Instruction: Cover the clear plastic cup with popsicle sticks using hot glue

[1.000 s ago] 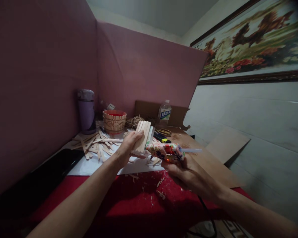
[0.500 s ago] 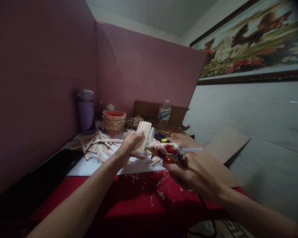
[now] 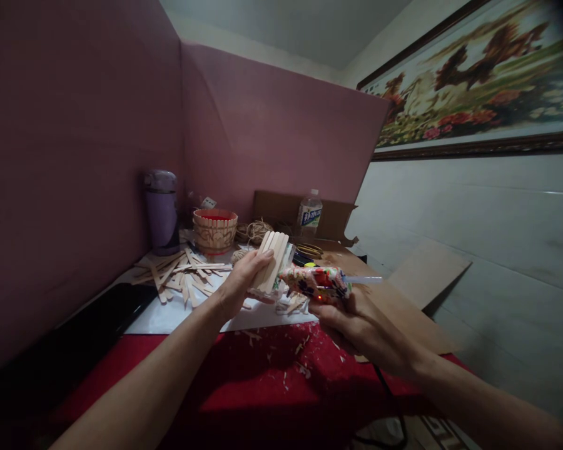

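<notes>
My left hand (image 3: 240, 280) is closed round a cup clad in wooden craft sticks (image 3: 272, 261), holding it tilted above the white sheet (image 3: 169, 316). My right hand (image 3: 356, 325) grips a floral-patterned glue gun (image 3: 316, 282), its nozzle pointing left at the lower edge of the stick-covered cup. A clear glue stick (image 3: 363, 279) pokes out of the gun's rear to the right, and a small red light glows under the gun.
Loose craft sticks (image 3: 178, 272) lie scattered on the white sheet. Behind stand a finished stick-covered pot (image 3: 214, 229), a purple flask (image 3: 161, 209), a twine coil (image 3: 253, 231), a water bottle (image 3: 310, 214) and a cardboard box (image 3: 286, 209). Red cloth (image 3: 263, 387) with wood chips covers the near table.
The glue gun has shifted slightly left and up, closer to the stick-covered cup. My left hand keeps the cup almost still.
</notes>
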`<state>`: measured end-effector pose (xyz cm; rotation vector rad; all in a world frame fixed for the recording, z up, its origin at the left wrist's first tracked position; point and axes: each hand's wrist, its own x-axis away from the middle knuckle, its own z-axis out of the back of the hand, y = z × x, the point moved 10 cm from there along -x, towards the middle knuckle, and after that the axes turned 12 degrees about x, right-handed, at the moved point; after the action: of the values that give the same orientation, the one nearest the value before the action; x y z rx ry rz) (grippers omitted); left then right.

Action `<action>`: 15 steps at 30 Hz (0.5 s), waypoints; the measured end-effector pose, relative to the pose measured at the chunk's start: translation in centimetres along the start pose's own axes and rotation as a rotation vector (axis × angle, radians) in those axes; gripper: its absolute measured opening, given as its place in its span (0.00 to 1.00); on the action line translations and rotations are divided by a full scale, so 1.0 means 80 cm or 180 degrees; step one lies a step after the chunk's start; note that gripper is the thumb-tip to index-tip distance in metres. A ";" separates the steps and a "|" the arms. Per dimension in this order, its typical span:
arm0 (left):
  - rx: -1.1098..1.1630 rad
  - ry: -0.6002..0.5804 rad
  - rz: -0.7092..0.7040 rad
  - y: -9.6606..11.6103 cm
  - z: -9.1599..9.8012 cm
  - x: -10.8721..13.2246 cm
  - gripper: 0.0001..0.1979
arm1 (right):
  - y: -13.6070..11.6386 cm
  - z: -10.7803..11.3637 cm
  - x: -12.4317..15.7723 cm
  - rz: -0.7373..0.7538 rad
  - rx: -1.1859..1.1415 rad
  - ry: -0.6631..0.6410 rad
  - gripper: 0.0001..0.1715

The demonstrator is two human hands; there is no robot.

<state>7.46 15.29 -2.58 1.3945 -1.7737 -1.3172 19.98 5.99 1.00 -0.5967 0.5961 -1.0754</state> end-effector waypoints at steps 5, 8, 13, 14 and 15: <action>0.0031 -0.0017 0.0010 0.001 -0.002 0.001 0.23 | -0.001 0.002 0.000 0.0005 -0.0032 0.0033 0.16; 0.0002 -0.0020 0.0003 0.002 -0.003 0.001 0.23 | 0.000 0.004 0.000 0.0050 -0.0062 0.0046 0.15; -0.0075 -0.0037 0.0022 0.002 -0.006 0.002 0.22 | 0.002 0.007 0.000 0.0062 -0.0075 0.0040 0.11; -0.0087 -0.0051 0.0025 0.002 -0.006 0.003 0.22 | 0.001 0.008 -0.001 0.0082 -0.0089 0.0050 0.10; -0.0096 -0.0064 0.0025 0.002 -0.007 0.003 0.22 | 0.000 0.009 -0.001 0.0115 -0.0103 0.0075 0.10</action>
<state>7.79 14.89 -2.25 1.3610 -1.7633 -1.3528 20.41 6.15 1.51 -0.5999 0.6438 -1.0417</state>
